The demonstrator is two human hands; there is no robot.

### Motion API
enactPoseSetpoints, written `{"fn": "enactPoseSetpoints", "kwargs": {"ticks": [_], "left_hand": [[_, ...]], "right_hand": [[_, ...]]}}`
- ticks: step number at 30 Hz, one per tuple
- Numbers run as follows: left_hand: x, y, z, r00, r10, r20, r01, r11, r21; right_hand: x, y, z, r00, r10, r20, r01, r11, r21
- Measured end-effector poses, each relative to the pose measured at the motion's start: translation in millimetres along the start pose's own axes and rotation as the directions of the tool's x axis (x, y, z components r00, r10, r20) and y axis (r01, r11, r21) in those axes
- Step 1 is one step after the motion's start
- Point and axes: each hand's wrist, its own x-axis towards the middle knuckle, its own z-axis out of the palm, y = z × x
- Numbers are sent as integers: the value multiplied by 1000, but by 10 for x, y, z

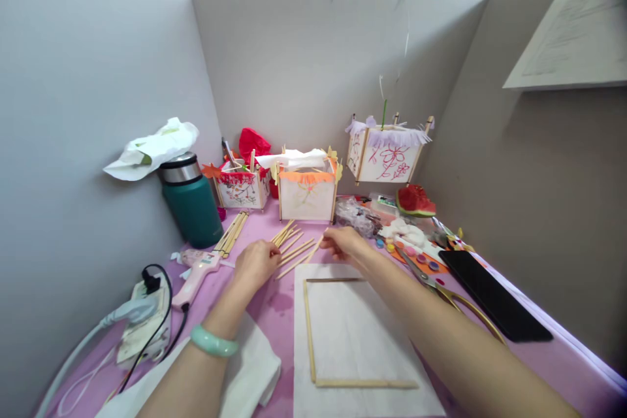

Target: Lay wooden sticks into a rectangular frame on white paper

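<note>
Loose sticks (294, 253) lie on the purple counter (284, 313), between the fingers of the two hands. They fan out, and most point away and to the right. The left hand (255, 262) is nearer, with its fingers right at the side of the pile. Those fingers are bent and close together, but I cannot tell if they grip a stick. The right hand (347, 243) has its fingers closed on one thin stick (317, 247), which tilts up toward them. Just nearer than the fingers is white paper (362, 339) with long strips (309, 333) on it. Past the left fingers are a small bundle (232, 235) and a pink glue gun (200, 273). Past the right fingers are big scissors (441, 286). Farther out than both hands stands a paper box (307, 201) with orange trim.
</note>
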Motion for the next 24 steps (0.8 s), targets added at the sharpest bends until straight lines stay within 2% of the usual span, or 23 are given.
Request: {"fn": "enactPoseSetpoints", "kwargs": {"ticks": [3, 5, 9, 12, 14, 17, 21, 24], "left_hand": [[2, -3, -16, 997, -63, -40, 65, 997, 52], [11, -15, -21, 995, -79, -56, 83, 994, 75], [15, -13, 42, 1000, -4, -10, 5, 997, 79], [-3, 12, 108, 1000, 29, 8, -29, 996, 88], [-20, 25, 122, 999, 36, -5, -35, 994, 100], [-38, 32, 97, 999, 39, -36, -35, 993, 109], [-22, 46, 68, 998, 44, -50, -40, 995, 90], [-4, 74, 92, 997, 65, -45, -62, 996, 62]], "right_hand": [[170, -117, 160, 992, -119, 36, 123, 979, -160], [224, -164, 239, 976, -206, 75, 219, 932, -287], [277, -240, 333, 911, -344, 229, 413, 776, -476], [299, -317, 308, 865, -387, 320, 502, 683, -531], [296, -363, 196, 860, -397, 320, 510, 665, -545], [219, -389, -149, 899, -392, 195, 432, 721, -542], [-126, -332, -665, 937, -333, -101, 267, 873, -407], [-563, -234, -742, 925, -242, -294, 191, 963, -189]]}}
